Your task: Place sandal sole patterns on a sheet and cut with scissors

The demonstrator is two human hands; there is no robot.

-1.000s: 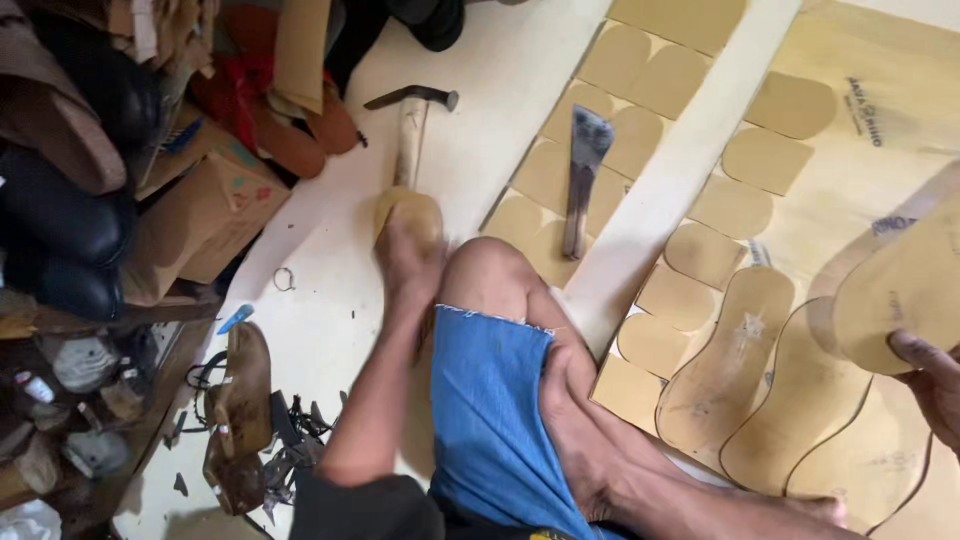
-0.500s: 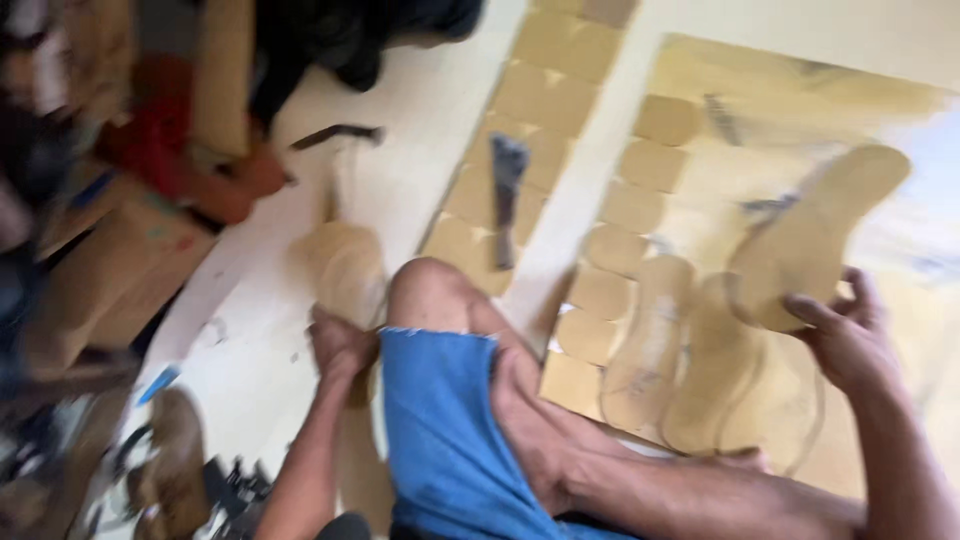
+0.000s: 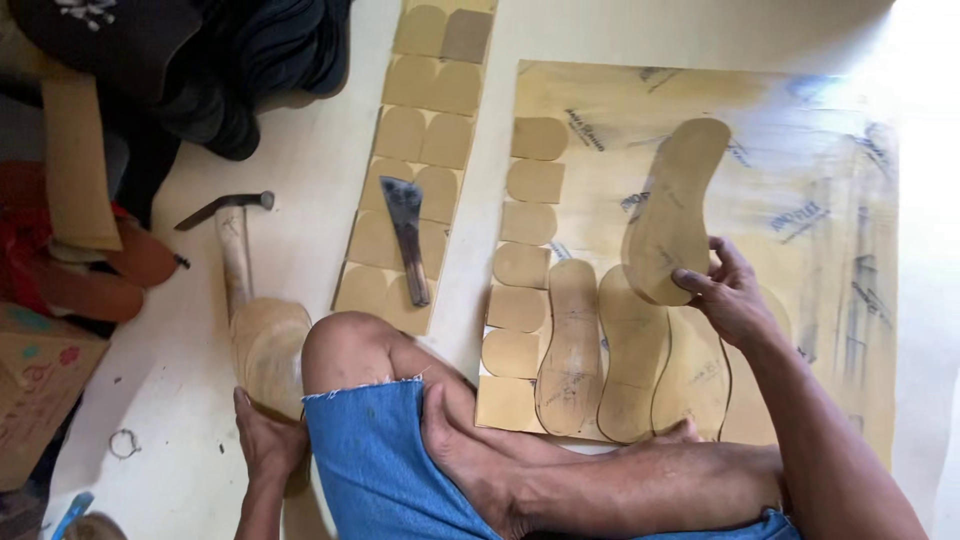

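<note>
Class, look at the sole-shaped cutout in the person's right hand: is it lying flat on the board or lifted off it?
Lifted: the right hand grips the cutout's lower end.
</note>
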